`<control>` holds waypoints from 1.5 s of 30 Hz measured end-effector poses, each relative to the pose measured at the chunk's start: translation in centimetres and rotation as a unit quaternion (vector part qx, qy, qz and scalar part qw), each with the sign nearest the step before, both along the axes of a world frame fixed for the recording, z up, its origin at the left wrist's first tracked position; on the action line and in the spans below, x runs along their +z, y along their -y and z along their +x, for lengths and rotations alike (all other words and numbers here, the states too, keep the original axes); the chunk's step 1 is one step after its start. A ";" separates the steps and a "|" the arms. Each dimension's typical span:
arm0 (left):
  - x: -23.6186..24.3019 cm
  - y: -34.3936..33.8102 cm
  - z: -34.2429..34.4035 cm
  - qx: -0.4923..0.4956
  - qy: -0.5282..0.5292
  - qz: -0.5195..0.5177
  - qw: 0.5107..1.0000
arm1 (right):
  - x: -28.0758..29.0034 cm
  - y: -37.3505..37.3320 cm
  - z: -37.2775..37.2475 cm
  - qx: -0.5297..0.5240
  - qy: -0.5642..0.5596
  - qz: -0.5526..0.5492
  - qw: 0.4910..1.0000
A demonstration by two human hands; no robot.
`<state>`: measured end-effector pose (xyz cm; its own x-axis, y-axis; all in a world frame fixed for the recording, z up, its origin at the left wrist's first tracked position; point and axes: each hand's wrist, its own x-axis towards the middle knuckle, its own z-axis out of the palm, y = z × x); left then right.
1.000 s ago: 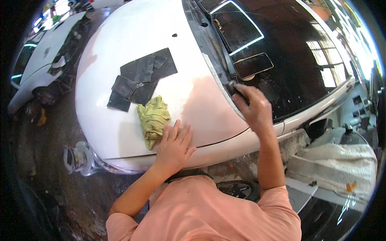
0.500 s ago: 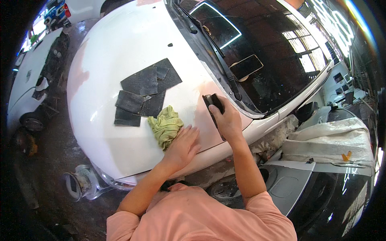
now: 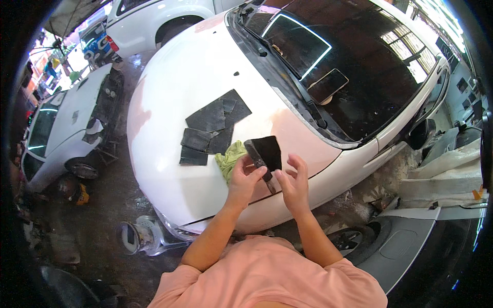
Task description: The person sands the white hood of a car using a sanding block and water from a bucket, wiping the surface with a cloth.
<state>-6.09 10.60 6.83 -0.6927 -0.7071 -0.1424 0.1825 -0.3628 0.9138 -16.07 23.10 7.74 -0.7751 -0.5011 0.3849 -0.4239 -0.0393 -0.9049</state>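
Observation:
My left hand (image 3: pixel 242 180) is closed round a narrow dark sanding block (image 3: pixel 255 156), held tilted above the edge of the white car bonnet (image 3: pixel 169 87). A black sheet of sandpaper (image 3: pixel 269 151) spreads out from the block's right side. Close to the sheet's lower right edge is my right hand (image 3: pixel 294 187), its fingers apart and bent; whether the thumb touches the sheet is unclear. Behind my left hand lies a crumpled yellow-green cloth (image 3: pixel 226 158), partly hidden. Several dark sandpaper pieces (image 3: pixel 213 123) overlap on the bonnet beyond it.
Pinkish patches (image 3: pixel 290 128) mark the bonnet near the windscreen. A phone (image 3: pixel 328 86) lies on the windscreen (image 3: pixel 359 66). A damaged car (image 3: pixel 77 118) stands at left, a white vehicle (image 3: pixel 169 15) behind. At lower right is a grey car panel (image 3: pixel 405 241); a metal stand (image 3: pixel 136 236) sits lower left.
My right hand has left the bonnet and its grip on the block. The block is now in my left hand, raised, with its sandpaper spread out. My left hand has come off the cloth.

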 end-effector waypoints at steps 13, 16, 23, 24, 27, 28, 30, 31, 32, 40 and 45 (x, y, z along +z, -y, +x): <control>-0.6 0.0 3.2 -0.003 -0.113 0.138 0.984 | -3.2 -3.5 1.6 0.253 0.236 0.057 0.936; -0.8 0.4 3.3 -0.016 -0.159 0.214 0.964 | -1.9 -4.0 1.7 0.308 0.415 0.008 0.856; 0.4 -1.8 1.9 0.087 -0.088 0.113 0.986 | -4.7 -4.7 2.9 0.193 0.142 -0.029 0.970; 0.3 -2.1 1.6 0.101 -0.094 0.105 0.985 | -4.9 -5.0 2.8 0.173 0.098 0.004 0.980; 0.0 -2.6 1.2 0.135 -0.102 0.080 0.982 | -3.6 -5.2 2.6 0.123 -0.029 0.061 0.990; 0.0 -3.0 1.1 0.136 -0.099 0.071 0.983 | -3.3 -5.3 2.5 0.110 -0.069 0.056 0.990; 0.0 -3.6 0.9 0.136 -0.096 0.062 0.984 | -3.2 -5.5 2.2 0.093 -0.120 0.052 0.987; 0.1 -3.8 0.9 0.134 -0.095 0.059 0.985 | -3.3 -5.6 2.1 0.089 -0.130 0.052 0.986; 0.2 -4.0 0.9 0.133 -0.093 0.055 0.985 | -3.3 -5.6 2.1 0.086 -0.139 0.052 0.985; 1.2 -5.8 0.5 0.159 -0.121 0.109 0.974 | -3.3 -5.8 1.9 0.084 -0.136 0.051 0.986; 1.5 -6.4 0.1 0.167 -0.100 0.083 0.977 | -3.6 -6.1 1.7 0.070 -0.135 0.099 0.983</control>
